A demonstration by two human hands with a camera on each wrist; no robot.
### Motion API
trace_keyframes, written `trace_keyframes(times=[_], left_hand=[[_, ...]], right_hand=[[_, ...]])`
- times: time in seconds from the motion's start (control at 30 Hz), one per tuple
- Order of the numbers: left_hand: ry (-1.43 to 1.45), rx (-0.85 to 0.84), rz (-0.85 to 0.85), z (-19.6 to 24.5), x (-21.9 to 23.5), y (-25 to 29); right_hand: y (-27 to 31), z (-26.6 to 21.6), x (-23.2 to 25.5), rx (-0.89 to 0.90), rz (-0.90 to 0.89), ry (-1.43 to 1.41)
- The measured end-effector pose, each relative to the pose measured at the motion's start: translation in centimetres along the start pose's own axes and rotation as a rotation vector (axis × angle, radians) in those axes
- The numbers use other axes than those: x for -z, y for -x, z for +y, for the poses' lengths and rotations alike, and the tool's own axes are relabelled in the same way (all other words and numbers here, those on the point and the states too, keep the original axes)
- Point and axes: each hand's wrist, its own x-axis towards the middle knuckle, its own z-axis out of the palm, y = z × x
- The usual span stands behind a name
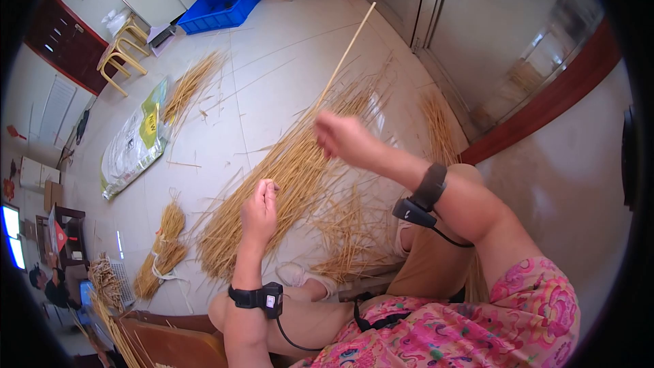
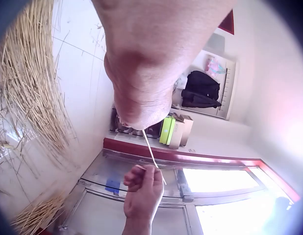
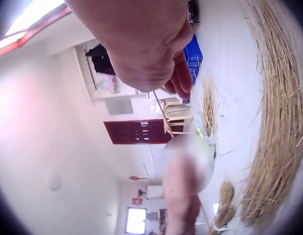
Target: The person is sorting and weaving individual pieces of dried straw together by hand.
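- Nearest, in the head view, we see a person's pink floral clothing (image 1: 422, 334) and bent knees; a black band circles each forearm.
- We find the left hand (image 1: 260, 212) with its thumb closed against curled fingers, pinching a pale straw stalk (image 1: 346, 54).
- The right hand (image 1: 344, 138), farther forward, has curled fingers and pinches the same stalk, whose long end points up and away from it.
- From the head view alone, we lose the stretch between the hands against the straw; the left wrist view shows it running from one hand to the other. In the right wrist view, a round blur hides much of the left hand.
- Below the hands, on pale tiles, we see a broad straw pile (image 1: 293, 163), with a tied bundle (image 1: 160, 255) beside it.
- Beyond lie a white-and-green plastic bag (image 1: 133, 143) and a smaller straw bunch (image 1: 191, 88) just beside it.
- Farther off, we see a blue crate (image 1: 221, 10) and yellow stools (image 1: 121, 54). At far left, the head view shows another person (image 1: 53, 289).
- Only the left wrist view gives us a lime-green box (image 2: 166, 129) and bright panes (image 2: 217, 181) above the door.
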Motion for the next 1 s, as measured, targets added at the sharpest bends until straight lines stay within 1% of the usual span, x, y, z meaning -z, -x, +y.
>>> trace_keyframes(times=[0.03,0.07,0.1,0.17,0.27,0.37,0.4,0.47,0.5,0.53,0.57,0.67,0.7,0.77,0.83,0.87,0.97,1.0], left_hand=[[-0.009,-0.003,0.012,-0.2,0.0,-0.1],[-0.019,-0.006,0.023,-0.3,0.0,-0.2],[-0.016,0.009,0.02,-0.3,0.1,-0.2],[-0.012,0.04,0.011,-0.1,0.2,-0.2],[0.0,0.1,-0.04,0.7,0.6,-0.1],[0.064,0.084,-0.055,0.8,-0.1,-0.1],[0.076,0.045,-0.053,0.9,-0.4,0.0],[0.103,-0.032,-0.042,0.9,-1.2,-0.1],[0.073,-0.075,-0.007,0.9,-1.5,-0.1],[0.041,-0.119,0.027,1.0,-1.7,-0.1],[0.007,-0.163,0.062,0.9,-1.8,-0.2],[-0.183,-0.174,0.051,0.3,-1.1,-0.8],[-0.228,-0.142,0.084,-0.2,-1.1,-0.9],[-0.317,-0.082,0.149,-1.5,-1.4,-0.9],[-0.406,0.035,0.163,-2.8,-1.6,-0.7],[-0.45,0.093,0.166,-3.2,-1.7,-0.5],[-0.36,0.39,0.136,-3.7,-2.4,-0.1],[-0.361,0.378,0.072,-3.6,-2.5,0.2]], right_hand=[[0.6,0.0,-0.5,0.038,-0.196,0.125],[1.0,1.2,-1.3,0.195,-0.393,0.258],[1.3,0.7,-1.7,0.026,-0.718,0.299],[3.8,2.5,-2.4,0.132,-0.859,0.491],[2.9,2.9,-3.5,0.147,-0.784,0.585],[2.2,0.8,-4.0,-0.246,-0.495,-0.034],[2.3,0.4,-4.4,-0.249,-0.396,-0.193],[2.0,1.0,-5.4,-0.25,-0.273,-0.349],[1.9,0.7,-5.6,-0.255,-0.214,-0.426],[1.9,0.4,-5.3,-0.278,-0.229,-0.413],[1.7,0.0,-4.9,-0.242,-0.173,-0.427],[0.2,-1.1,-2.7,-0.158,0.01,-0.457],[-0.5,-1.7,-1.3,-0.144,0.079,-0.46],[-1.5,-2.1,1.4,-0.038,0.293,-0.446],[-1.9,-2.4,4.2,0.057,0.449,-0.414],[-1.8,-2.5,5.3,0.102,0.486,-0.378],[-1.8,-3.1,8.6,0.276,0.612,-0.225],[-1.5,-3.4,9.8,0.349,0.666,-0.148]])
